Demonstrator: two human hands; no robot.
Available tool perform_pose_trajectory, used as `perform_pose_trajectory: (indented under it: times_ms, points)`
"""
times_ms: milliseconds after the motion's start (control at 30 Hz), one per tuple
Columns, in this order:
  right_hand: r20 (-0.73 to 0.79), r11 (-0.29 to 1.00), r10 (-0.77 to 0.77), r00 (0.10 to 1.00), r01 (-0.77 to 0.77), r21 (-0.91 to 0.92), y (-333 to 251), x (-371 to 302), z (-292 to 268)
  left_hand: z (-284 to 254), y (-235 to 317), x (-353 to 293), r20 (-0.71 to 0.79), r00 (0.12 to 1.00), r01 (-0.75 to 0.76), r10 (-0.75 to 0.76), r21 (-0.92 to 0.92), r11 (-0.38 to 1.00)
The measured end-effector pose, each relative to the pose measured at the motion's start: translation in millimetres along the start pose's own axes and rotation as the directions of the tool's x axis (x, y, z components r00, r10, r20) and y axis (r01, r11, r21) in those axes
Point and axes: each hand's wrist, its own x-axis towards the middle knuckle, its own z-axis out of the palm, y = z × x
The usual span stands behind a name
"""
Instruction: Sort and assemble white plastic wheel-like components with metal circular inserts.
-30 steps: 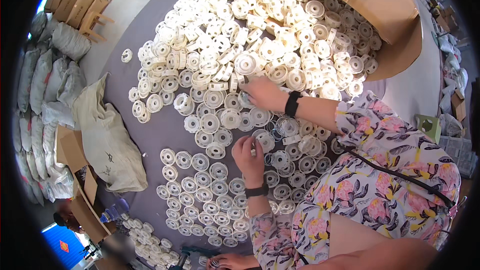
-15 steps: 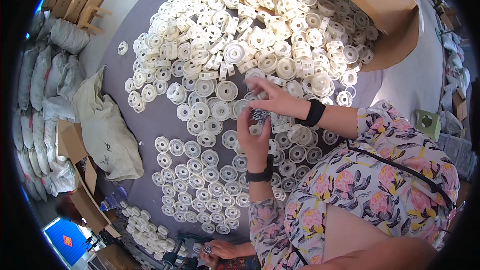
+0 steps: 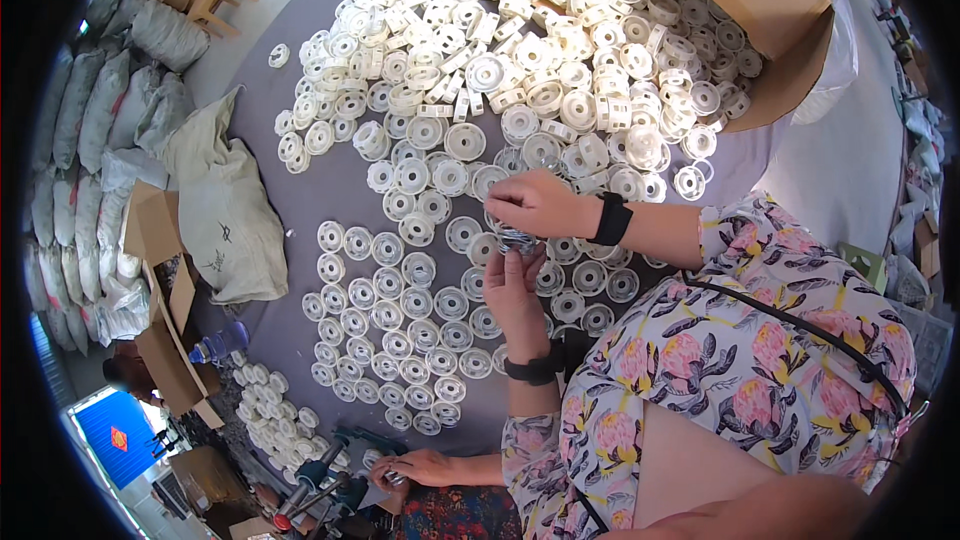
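My left hand (image 3: pixel 513 290) comes up from the lower edge, a black band on its wrist. Its fingers are closed round a small bunch of shiny metal pieces (image 3: pixel 517 239), too small to name more closely. Just above it, my right hand (image 3: pixel 545 205) reaches in from the right, also with a black wristband. Its fingertips are pressed together over the round parts; what they pinch, if anything, is hidden. Below and left of my hands, off-white round plastic wheel-like parts (image 3: pixel 388 282) lie flat in loose rows on the grey-covered table (image 3: pixel 290 195).
A large heap of the same parts (image 3: pixel 480 70) fills the far side, spilling from a cardboard box (image 3: pixel 770 0). A co-worker's hands (image 3: pixel 420 468) work beside a bench machine (image 3: pixel 325 480) at the bottom. A cloth sack (image 3: pixel 230 210) and piled bags (image 3: pixel 95 130) stand left.
My right hand's fingers, spread before, are now pressed together, and the hand has come down nearer the left. The whole view has shifted slightly. The left still holds the metal pieces.
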Motion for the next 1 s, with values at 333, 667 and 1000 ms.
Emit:
perform_pose_trajectory:
  times_ms: [333, 667, 1000]
  points:
    - [0.126, 0.995, -0.042, 0.991, 0.052, -0.08, -23, -17, 3, -11, -7, -21, 0.032, 0.995, -0.101, 0.095, 0.312, 0.945]
    - [0.323, 0.967, 0.226, 0.919, -0.252, 0.04, -23, -9, 17, -29, 6, -23, 0.263, 0.793, -0.455, 0.55, 0.855, 0.247]
    - [0.41, 0.986, 0.155, 0.899, -0.116, -0.12, -19, -8, 10, -17, 0, -23, 0.185, 0.974, -0.205, 0.132, 0.469, 0.859]
